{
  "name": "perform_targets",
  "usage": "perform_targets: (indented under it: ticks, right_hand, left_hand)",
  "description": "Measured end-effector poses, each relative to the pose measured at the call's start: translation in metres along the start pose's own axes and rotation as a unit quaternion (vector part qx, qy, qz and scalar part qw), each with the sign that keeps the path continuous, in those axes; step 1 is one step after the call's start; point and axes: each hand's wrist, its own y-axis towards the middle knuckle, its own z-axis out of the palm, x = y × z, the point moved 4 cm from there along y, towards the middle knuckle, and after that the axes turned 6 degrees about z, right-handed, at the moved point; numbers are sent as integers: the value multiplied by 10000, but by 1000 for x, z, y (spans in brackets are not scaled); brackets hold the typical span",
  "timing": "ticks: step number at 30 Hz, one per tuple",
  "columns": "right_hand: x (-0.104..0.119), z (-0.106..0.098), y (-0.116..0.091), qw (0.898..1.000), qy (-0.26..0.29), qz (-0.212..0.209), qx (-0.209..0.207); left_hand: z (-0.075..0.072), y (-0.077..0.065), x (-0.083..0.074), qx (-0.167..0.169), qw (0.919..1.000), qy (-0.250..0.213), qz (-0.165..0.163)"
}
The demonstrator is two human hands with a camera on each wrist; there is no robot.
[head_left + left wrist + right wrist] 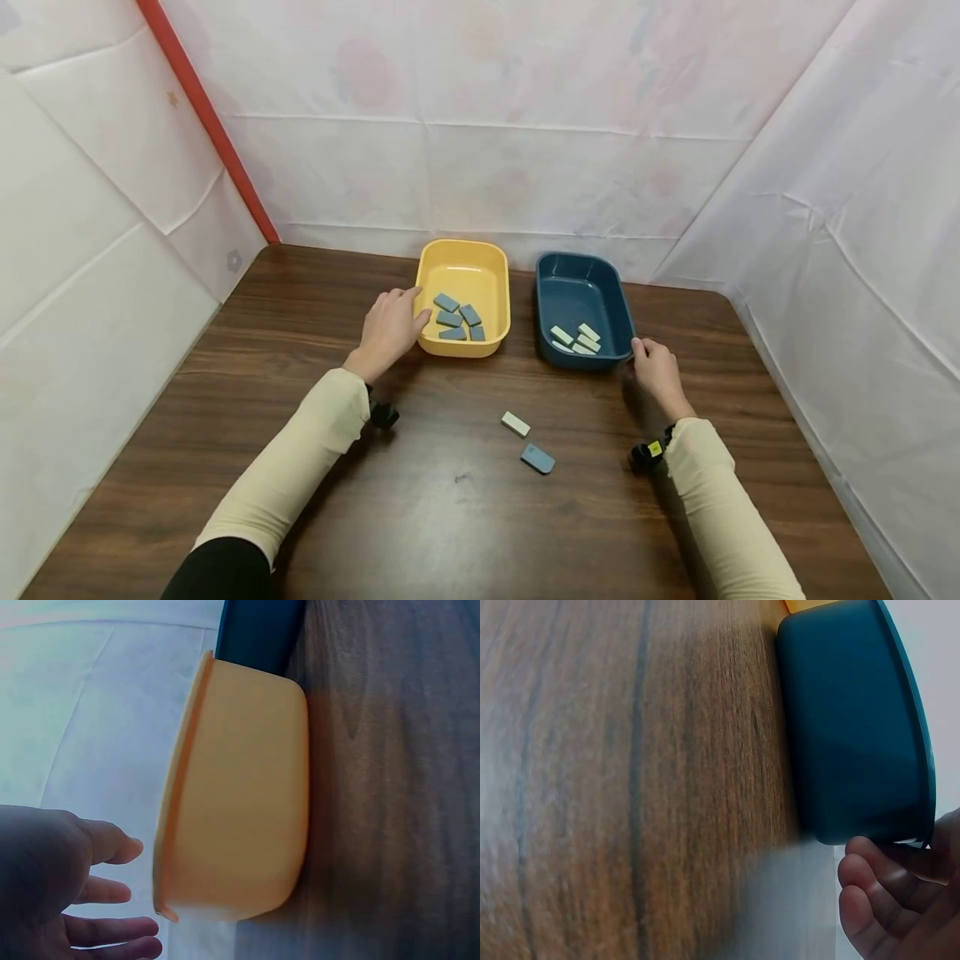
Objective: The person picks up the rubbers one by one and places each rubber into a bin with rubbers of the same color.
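Observation:
My left hand (pixel 387 327) is at the left side of a yellow bin (pixel 462 351), thumb and fingers spread. In the left wrist view a small gap shows between the fingertips (pixel 133 846) and the bin's rim. Several small blue-grey blocks (pixel 448 319) lie inside that bin. My right hand (pixel 656 373) pinches the rim of a dark blue bin (pixel 587 361) at its near right corner, the other fingers curled below. Several small cream blocks (pixel 587 342) lie in the blue bin.
On the brown wooden table (pixel 420 517), a single cream block (pixel 515 424) lies in front of the bins, with a blue-grey block (pixel 537 459) just nearer to me. White sheeting (pixel 480 167) hangs behind and on both sides. A red strip (pixel 213 125) runs up the back left corner.

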Motion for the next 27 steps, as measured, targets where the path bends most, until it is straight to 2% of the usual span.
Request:
perform_targets:
  ticks: [4,9,19,27]
  right_hand:
    - [-1,0,-1,10000,36,18,33]
    - [-1,0,-1,10000,81,19,-6]
    - [-5,-2,1,10000,-3,12,-57]
    - [-8,-7,-2,9983,337,3,-467]
  left_hand:
    - [4,-4,3,-15,10000,-63,-42]
    - [6,-8,5,-189,9998,-90,-55]
    - [11,-11,9,-397,9992,38,78]
    - [15,-12,13,-533,9984,-76,-145]
